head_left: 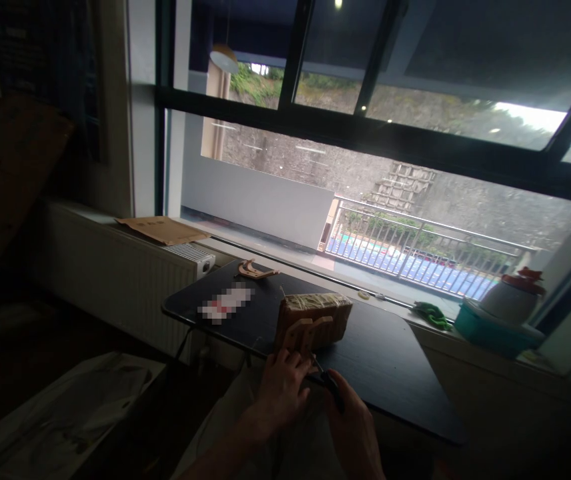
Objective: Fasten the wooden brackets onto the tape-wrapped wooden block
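Note:
My left hand (pixel 285 383) is closed round the lower end of a pale wooden bracket (pixel 298 335) with two hooked arms, which stands in front of a brown block. In my right hand (pixel 353 417) is the black handle of a screwdriver (pixel 333 389). Its thin metal shaft points up and left toward the foot of the bracket, beside my left fingers; whether the tip touches the wood, I cannot tell. Pale cord or wrapping covers the top of the brown block (pixel 338 320) on the black table (pixel 385 367). Another curved wooden piece (pixel 253 271) lies at the table's far left corner.
A blurred-out flat item (pixel 226 303) lies on the table's left part. On the window sill are a brown envelope (pixel 165 229), a green cloth (pixel 432 315) and a teal container (pixel 490 327). A radiator (pixel 130 273) runs along the left wall; a white box (pixel 75 407) is at lower left.

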The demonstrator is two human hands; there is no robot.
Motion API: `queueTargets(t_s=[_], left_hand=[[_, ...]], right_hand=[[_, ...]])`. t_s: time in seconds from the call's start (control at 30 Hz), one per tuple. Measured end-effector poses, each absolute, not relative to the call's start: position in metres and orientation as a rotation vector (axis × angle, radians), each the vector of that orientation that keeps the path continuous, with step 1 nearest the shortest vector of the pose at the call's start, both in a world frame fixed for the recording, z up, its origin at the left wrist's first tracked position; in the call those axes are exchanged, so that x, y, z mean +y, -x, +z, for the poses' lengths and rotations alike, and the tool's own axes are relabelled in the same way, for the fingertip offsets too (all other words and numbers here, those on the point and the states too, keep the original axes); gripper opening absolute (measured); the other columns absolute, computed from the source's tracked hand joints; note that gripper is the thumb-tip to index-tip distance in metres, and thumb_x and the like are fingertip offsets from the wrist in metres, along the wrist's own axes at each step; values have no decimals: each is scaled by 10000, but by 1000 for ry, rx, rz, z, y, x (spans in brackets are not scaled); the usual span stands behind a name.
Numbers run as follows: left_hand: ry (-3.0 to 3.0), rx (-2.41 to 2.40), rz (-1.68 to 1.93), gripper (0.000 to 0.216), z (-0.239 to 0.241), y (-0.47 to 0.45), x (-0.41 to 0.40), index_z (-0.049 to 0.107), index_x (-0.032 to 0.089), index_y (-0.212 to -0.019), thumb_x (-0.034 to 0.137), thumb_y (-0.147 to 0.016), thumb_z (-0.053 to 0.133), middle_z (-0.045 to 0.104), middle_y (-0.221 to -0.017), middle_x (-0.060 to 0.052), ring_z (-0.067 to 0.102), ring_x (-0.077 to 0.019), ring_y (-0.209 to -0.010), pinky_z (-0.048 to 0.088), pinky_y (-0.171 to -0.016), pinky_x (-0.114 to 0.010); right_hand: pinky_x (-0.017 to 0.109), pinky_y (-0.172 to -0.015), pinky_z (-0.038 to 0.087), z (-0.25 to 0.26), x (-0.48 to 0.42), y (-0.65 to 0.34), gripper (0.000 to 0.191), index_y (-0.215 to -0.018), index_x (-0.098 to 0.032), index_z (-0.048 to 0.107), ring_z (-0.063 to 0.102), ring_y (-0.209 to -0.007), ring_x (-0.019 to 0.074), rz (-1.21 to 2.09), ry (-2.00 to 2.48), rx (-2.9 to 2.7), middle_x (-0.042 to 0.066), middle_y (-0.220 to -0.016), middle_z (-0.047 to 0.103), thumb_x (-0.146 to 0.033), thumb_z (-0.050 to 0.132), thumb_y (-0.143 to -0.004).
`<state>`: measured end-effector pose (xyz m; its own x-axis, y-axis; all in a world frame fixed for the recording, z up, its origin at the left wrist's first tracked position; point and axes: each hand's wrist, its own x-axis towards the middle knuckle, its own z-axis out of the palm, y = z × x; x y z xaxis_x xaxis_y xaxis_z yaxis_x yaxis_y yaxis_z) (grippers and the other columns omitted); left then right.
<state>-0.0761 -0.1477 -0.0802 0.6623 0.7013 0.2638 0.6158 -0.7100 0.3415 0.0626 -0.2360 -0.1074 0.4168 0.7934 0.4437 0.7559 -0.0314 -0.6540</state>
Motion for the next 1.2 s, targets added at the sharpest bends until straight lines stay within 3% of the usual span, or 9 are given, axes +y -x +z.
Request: queueTargets(t_s=[0.17, 0.4, 0.53, 0.77, 1.0, 1.2], left_hand=[[-2656, 1070, 599, 505, -83, 75, -147, 500, 267, -1276, 309, -775, 539, 556, -1211, -60, 438, -297, -1109, 359, -922, -445], [-2668, 1066, 570, 510, -83, 76, -148, 492, 287, -1284, 319, -778, 541, 542, -1218, -53, 428, -288, -1112, 355, -924, -429], [-2669, 1061, 564, 509, -80, 77, -149, 480, 302, -1293, 304, -786, 530, 545, -1209, -51, 430, -286, -1112, 353, -922, -434], [-2661, 1071, 476, 510, -74, 78, -149, 480, 300, -1292, 310, -785, 531, 536, -1228, -52, 418, -284, -1133, 346, -937, -430], [-2659, 1076, 549, 509, -79, 77, -149, 492, 294, -1286, 326, -780, 535, 547, -1207, -51, 425, -287, -1112, 345, -929, -433], [-2649, 1069, 525, 487, -76, 78, -151, 511, 299, -1267, 313, -780, 531, 546, -1206, -44, 420, -279, -1118, 339, -944, -430]], right_hand=[[247, -623, 504, -102, -237, -64, 366, -1194, -262, 606, 674, -762, 173, -106, 1816, -1489, 38, -974, 681, -326, 411, -891], [293, -848, 511, -112, -227, -61, 358, -1092, -178, 666, 646, -990, 218, 174, 1583, -1232, 77, -1075, 693, -378, 512, -838], [295, -817, 524, -114, -228, -56, 362, -1085, -179, 666, 657, -970, 223, 238, 1610, -1201, 71, -1042, 707, -391, 507, -838], [249, -679, 540, -111, -233, -61, 362, -1164, -280, 631, 685, -856, 195, -20, 1744, -1375, 32, -1060, 690, -337, 503, -830], [284, -838, 524, -112, -228, -63, 368, -1083, -182, 675, 651, -988, 214, 212, 1609, -1215, 69, -1068, 698, -389, 529, -817], [304, -824, 525, -113, -230, -58, 376, -1074, -180, 677, 651, -980, 229, 280, 1575, -1162, 67, -1036, 710, -418, 543, -816]])
